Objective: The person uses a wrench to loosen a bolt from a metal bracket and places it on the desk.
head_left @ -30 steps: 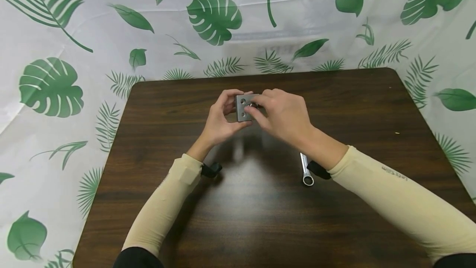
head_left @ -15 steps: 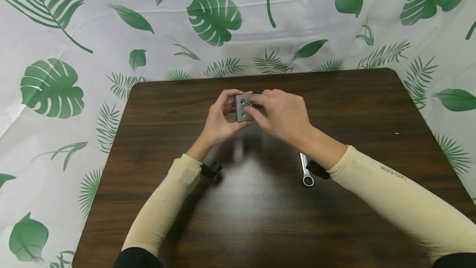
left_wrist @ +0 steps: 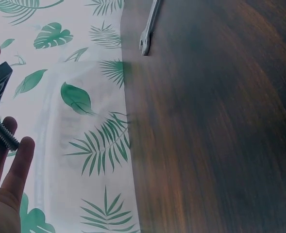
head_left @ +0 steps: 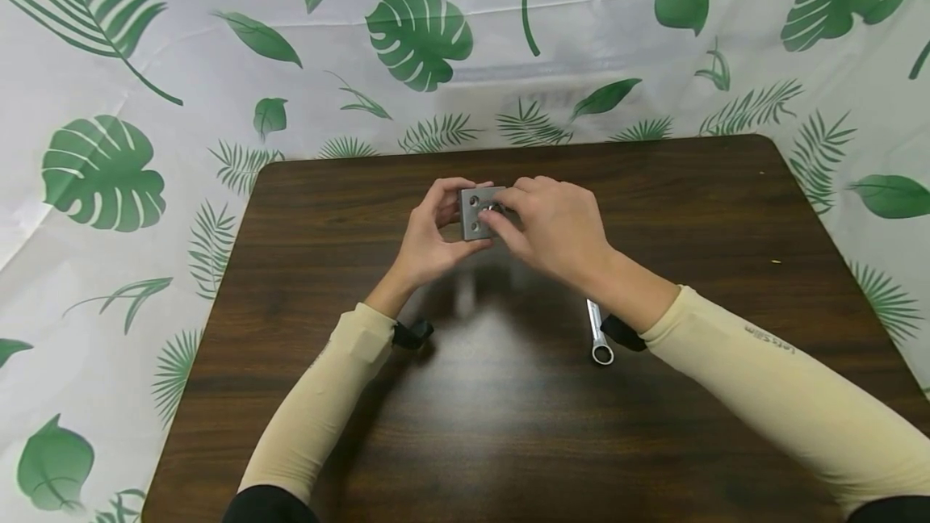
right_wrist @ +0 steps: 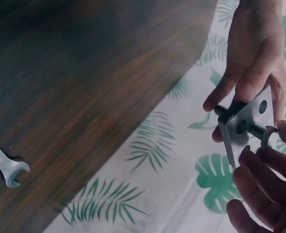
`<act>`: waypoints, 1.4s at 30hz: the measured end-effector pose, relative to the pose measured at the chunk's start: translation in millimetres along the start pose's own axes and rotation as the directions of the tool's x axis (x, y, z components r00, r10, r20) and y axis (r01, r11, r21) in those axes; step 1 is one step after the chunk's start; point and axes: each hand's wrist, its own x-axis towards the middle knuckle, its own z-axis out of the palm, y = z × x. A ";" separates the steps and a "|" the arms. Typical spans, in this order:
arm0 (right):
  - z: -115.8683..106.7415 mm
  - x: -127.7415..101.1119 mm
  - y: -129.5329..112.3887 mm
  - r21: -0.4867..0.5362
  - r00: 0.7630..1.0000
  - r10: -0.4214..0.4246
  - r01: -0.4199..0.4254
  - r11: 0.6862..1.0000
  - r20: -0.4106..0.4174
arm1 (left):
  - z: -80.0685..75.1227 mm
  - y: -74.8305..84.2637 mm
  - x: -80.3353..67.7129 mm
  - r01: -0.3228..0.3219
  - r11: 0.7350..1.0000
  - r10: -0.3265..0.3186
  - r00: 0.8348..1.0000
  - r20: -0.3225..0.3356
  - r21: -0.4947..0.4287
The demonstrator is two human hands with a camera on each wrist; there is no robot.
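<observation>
Above the desk, a metal plate is gripped by its edges in the left hand. A bolt, apparently through 1 of its holes, is pinched by the right hand. 1 wrench on the desk is partly hidden by the right wrist.
</observation>
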 end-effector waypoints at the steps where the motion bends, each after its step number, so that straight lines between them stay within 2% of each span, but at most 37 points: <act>1: -0.3 0.0 -0.3 -0.006 1.000 0.010 -0.010 1.000 0.006 | 0.1 0.0 0.0 0.000 1.000 0.000 1.000 0.001 0.001; 8: -1.3 1.2 0.0 0.046 0.992 -0.121 0.120 0.992 0.031 | -0.2 -0.5 0.0 0.005 1.000 -0.005 1.000 -0.003 0.007; 15: -1.4 0.7 -2.3 0.000 1.000 -0.015 0.015 1.000 0.000 | -0.2 0.4 0.8 -0.009 1.000 0.009 1.000 0.006 -0.001; 21: -2.3 2.2 0.2 0.026 0.990 -0.135 0.135 0.991 0.033 | -1.2 1.0 0.5 0.006 1.000 -0.006 1.000 -0.004 0.006; 23: -2.2 1.6 0.2 0.018 0.991 -0.130 0.130 0.991 0.020 | -1.0 1.3 1.0 0.005 1.000 -0.005 1.000 -0.004 0.008; 28: -1.7 1.4 -1.0 -0.013 0.999 -0.052 0.052 0.999 -0.010 | 0.3 2.1 2.5 -0.002 1.000 0.002 1.000 0.003 0.002; 33: -1.8 3.6 -0.9 0.034 0.990 -0.138 0.137 0.990 0.016 | -0.3 2.2 2.1 0.010 1.000 -0.010 1.000 -0.001 0.024; 34: -1.1 3.5 -0.7 0.037 0.989 -0.148 0.148 0.988 0.016 | -0.8 -2.0 1.3 0.008 1.000 -0.008 1.000 -0.002 0.030; 36: 0.3 2.4 -0.3 0.027 0.992 -0.129 0.129 0.991 0.001 | -1.1 -6.4 0.2 0.005 0.999 -0.005 1.000 -0.002 0.032; 40: -0.5 0.8 -0.7 -0.011 1.000 -0.017 0.017 1.000 -0.007 | -0.3 -7.6 -0.3 -0.007 1.000 0.007 1.000 -0.005 0.019; 42: -2.4 1.1 -1.2 -0.016 1.000 -0.011 0.011 1.000 0.011 | 0.4 0.3 0.6 -0.004 1.000 0.004 1.000 -0.003 0.013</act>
